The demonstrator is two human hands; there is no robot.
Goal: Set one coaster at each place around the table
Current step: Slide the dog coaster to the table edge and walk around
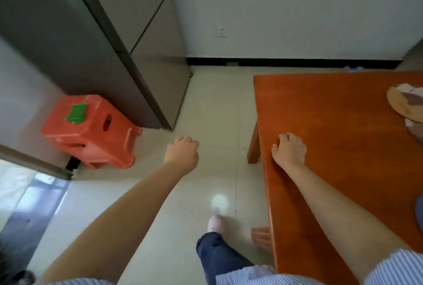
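A small stack of green coasters [76, 113] lies on top of an orange plastic stool [96, 138] at the left, beside the fridge. My left hand [182, 153] hangs over the floor to the right of the stool, fingers curled in, with nothing visible in it. My right hand [289, 149] rests palm down on the orange wooden table [343, 170] near its left edge, fingers bent, and I cannot see anything under it. No coaster shows on the visible part of the table.
A tall grey fridge [109, 40] stands behind the stool. A round wooden board [405, 101] lies at the table's far right edge. The pale tiled floor [217, 113] runs between stool and table. My feet are near the table's front leg.
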